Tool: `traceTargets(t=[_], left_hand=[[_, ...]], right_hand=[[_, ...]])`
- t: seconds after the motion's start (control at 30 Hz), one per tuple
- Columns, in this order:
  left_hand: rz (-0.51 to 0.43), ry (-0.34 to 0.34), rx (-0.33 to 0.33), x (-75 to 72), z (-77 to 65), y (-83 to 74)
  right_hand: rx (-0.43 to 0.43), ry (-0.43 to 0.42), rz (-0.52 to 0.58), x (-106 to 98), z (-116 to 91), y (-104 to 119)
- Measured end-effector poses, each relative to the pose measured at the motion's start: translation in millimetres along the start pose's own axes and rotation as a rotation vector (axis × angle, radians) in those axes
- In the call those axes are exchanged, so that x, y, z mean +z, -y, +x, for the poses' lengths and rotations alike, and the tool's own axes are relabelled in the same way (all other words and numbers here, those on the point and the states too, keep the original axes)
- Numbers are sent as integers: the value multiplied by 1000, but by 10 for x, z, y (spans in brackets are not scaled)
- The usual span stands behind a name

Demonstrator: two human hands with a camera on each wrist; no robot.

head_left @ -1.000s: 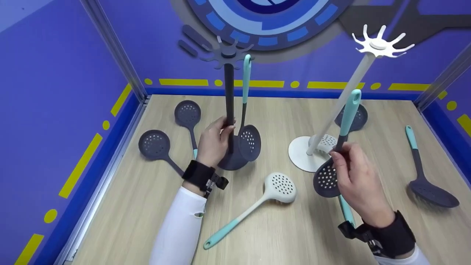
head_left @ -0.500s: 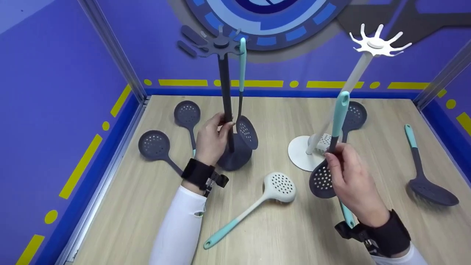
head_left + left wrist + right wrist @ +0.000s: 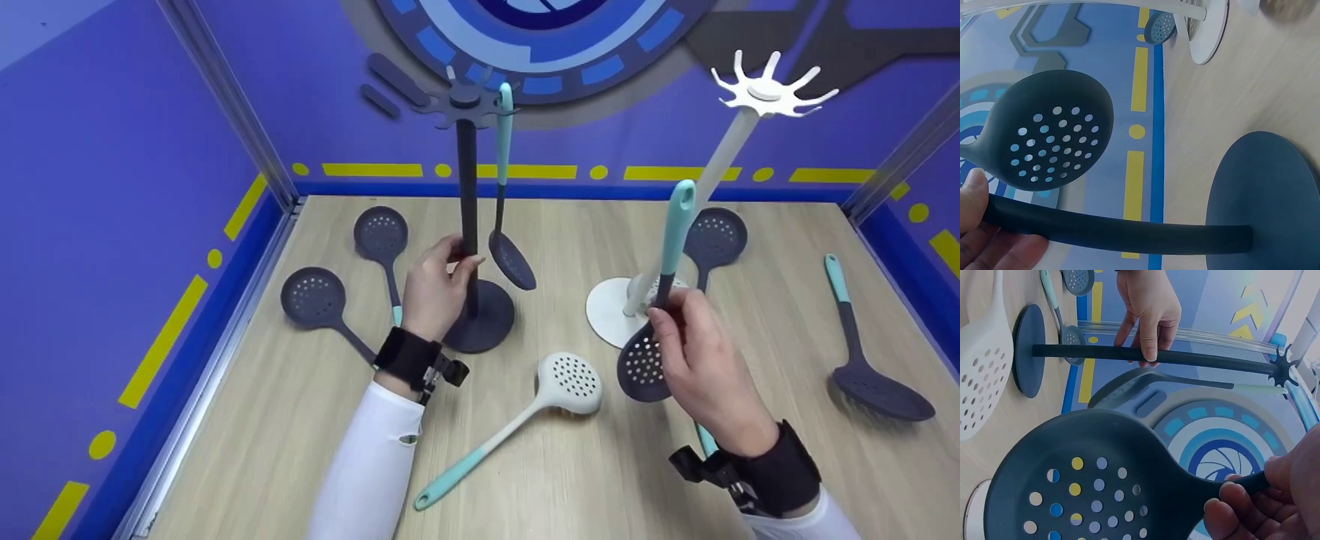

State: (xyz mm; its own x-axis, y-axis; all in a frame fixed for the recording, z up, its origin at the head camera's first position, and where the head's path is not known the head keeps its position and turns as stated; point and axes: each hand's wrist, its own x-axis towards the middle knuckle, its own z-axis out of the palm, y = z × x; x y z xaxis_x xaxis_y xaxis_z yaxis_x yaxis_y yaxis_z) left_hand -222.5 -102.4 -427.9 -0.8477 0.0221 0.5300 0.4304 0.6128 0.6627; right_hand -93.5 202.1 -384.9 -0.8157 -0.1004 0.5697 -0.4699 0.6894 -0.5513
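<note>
My left hand (image 3: 439, 289) grips the post of a dark utensil stand (image 3: 467, 180) partway up. From the stand's hooked top hangs a dark skimmer (image 3: 514, 259) with a teal handle, its perforated bowl beside the post. My right hand (image 3: 705, 367) pinches the dark neck of another skimmer (image 3: 677, 225), teal handle up and bowl down. In the right wrist view its round, holed bowl (image 3: 1089, 444) fills the lower left. Behind it stands a white utensil stand (image 3: 726, 161), partly hidden. A white skimmer (image 3: 570, 379) lies between the hands on the table (image 3: 510, 465).
Two dark skimmers lie at the left, one nearer (image 3: 313, 296) and one farther back (image 3: 381, 231). A dark skimmer (image 3: 716, 234) lies behind the white stand. Another skimmer (image 3: 883, 391) rests at the far right. Blue printed walls (image 3: 142, 195) enclose the table.
The dark stand's top tipped left, then came back nearly upright. Its hanging skimmer has turned, bowl now more edge-on. My right hand has carried its skimmer a little left.
</note>
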Motion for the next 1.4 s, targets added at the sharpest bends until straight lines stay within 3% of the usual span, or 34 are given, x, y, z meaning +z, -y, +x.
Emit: traceTargets(t=[0.57,0.9,1.17,1.4], left_hand=[[-13,-29,-33,-4,-20,-55],[-12,-12,-55,33,-30,-40],[10,10,-23,100,-20,-27],[31,-9,2,128,-15,-19]], right_hand=[[-14,30,35,157,187,109],[-24,59,44,274,410,288],[-51,91,51,389,570,392],[-60,111,75,472,648,430]])
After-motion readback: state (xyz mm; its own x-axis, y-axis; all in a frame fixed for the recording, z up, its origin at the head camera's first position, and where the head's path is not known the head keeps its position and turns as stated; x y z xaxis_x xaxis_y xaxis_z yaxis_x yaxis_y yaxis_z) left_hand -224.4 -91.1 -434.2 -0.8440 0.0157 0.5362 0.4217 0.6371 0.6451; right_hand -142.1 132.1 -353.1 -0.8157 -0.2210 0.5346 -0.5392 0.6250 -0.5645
